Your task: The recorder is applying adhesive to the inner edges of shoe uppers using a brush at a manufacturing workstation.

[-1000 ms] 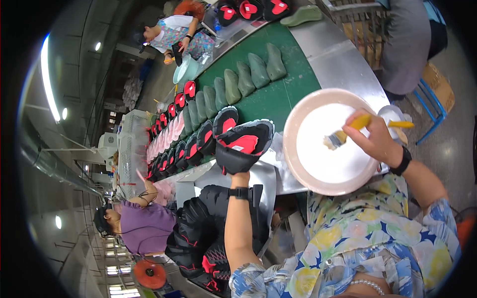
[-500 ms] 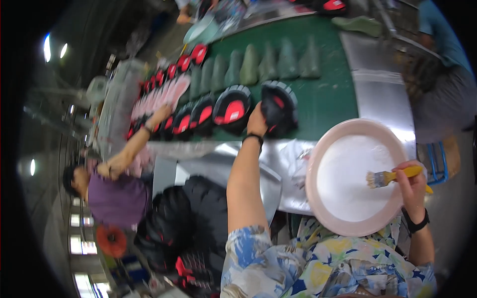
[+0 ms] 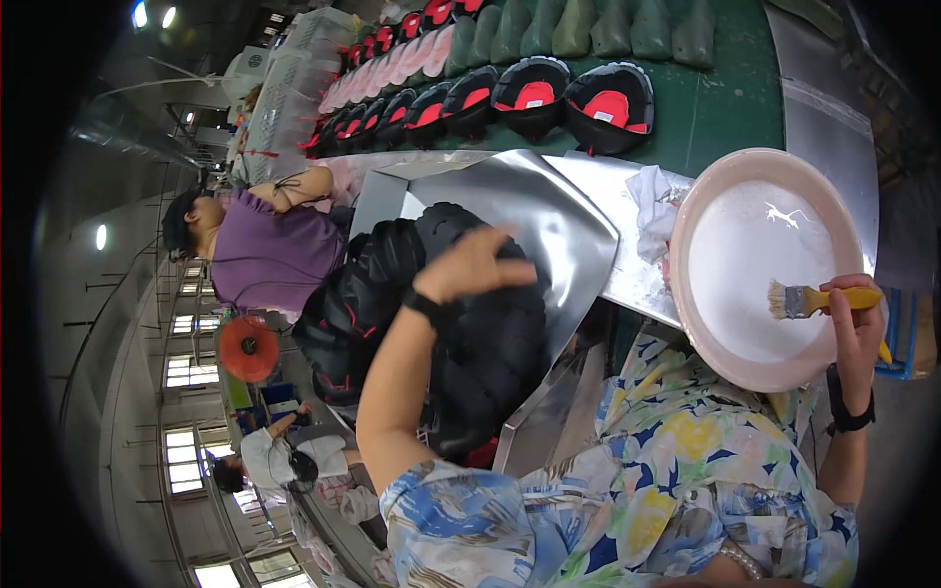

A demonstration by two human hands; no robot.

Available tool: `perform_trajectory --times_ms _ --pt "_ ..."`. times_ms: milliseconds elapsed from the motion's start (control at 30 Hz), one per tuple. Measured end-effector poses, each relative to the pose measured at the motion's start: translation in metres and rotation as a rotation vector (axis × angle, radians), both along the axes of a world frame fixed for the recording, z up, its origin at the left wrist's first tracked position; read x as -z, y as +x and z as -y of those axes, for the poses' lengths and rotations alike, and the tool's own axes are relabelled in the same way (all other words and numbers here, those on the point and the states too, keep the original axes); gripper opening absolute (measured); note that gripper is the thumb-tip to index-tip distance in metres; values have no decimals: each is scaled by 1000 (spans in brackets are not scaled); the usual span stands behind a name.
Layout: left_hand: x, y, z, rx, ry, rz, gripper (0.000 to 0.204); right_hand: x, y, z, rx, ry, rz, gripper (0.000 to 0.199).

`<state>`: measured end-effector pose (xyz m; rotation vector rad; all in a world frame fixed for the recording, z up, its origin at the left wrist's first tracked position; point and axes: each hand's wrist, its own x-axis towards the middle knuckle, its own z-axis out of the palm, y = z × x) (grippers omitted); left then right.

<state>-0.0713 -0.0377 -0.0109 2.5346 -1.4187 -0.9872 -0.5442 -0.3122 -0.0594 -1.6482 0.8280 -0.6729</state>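
My left hand, slightly blurred, has its fingers apart and nothing in it. It hovers over a heap of black shoe uppers to the left of my body. My right hand is closed round the yellow handle of a paintbrush. The pale bristles point left, above the white liquid inside a pale pink basin. Black uppers with red linings stand in a row along the near edge of the green tabletop.
Behind the uppers are green shoe lasts and pink insole-like pieces. A crumpled white cloth lies left of the basin, near a metal tray. A co-worker in purple is at the left. An orange fan stands beyond.
My left hand let go of a black upper on the green table and swung back to the heap. That upper now ends the row. The view shifted; the brush stays in my right hand.
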Motion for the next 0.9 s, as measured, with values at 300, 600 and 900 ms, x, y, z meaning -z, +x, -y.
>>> perform_trajectory --times_ms 300,600,900 --pt "-10 -129 -98 346 -47 524 88 9 -11 -24 -54 4 103 7" --pt "-50 -99 -74 181 -194 303 55 27 -33 -26 4 8 183 9" --pt "82 42 -14 -609 -501 439 55 1 -14 -39 58 37 122 12"
